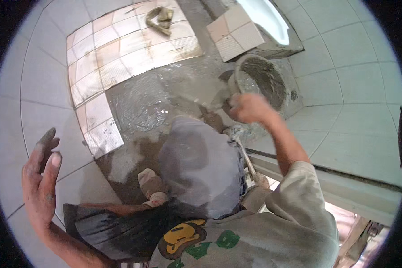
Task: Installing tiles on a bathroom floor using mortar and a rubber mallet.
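My right hand (249, 108) is closed around the handle of a trowel, beside the left rim of a mortar bucket (237, 73). Smeared by motion, the grey trowel blade (201, 91) reaches left over the wet mortar (143, 100) on the floor. Grey mortar coats the bucket's inside. My left hand (42, 178) is raised at the far left in front of the tiled wall, empty, with its fingers apart and grey smears on the fingertips. Laid floor tiles (120, 49) border the mortar at the back and left.
A folded, dirty cloth-like strip (161, 20) lies on the tiles. A white squat toilet (272, 22) stands at the back right, beside a tiled step (236, 33). Before me sits a large grey rounded thing (201, 165), with a wooden handle (247, 161) on its right. Tiled walls (362, 85) rise on both sides.
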Demonstrator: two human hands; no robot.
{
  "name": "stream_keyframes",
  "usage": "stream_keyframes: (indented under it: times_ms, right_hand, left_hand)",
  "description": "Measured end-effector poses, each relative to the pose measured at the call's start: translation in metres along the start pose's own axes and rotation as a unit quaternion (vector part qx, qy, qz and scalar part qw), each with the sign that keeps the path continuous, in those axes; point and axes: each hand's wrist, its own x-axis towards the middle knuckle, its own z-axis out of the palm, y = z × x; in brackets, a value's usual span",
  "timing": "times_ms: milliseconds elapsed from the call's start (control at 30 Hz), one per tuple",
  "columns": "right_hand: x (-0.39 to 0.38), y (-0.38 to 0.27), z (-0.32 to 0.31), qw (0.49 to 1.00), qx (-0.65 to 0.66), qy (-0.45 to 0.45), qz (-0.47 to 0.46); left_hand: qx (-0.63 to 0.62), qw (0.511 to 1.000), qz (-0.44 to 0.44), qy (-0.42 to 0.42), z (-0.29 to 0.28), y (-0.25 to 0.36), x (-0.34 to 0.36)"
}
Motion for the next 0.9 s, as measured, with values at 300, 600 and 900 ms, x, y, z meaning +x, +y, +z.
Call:
stream_keyframes:
  times_ms: [300,600,900]
  right_hand:
    - [-0.030,0.134,-0.077,0.930,-0.226,0.037,0.289]
    - [0.013,0.187,0.027,0.926,-0.287,-0.001,0.246]
    - [0.003,0.167,0.000,0.938,-0.289,-0.108,0.160]
  left_hand:
    - [-0.013,1.000,-0.001,-0.009,0.013,0.010,0.002]
    - [0.018,0.997,-0.034,-0.072,0.030,0.015,0.009]
    - [0.071,0.992,0.016,-0.100,0.065,0.041,0.033]
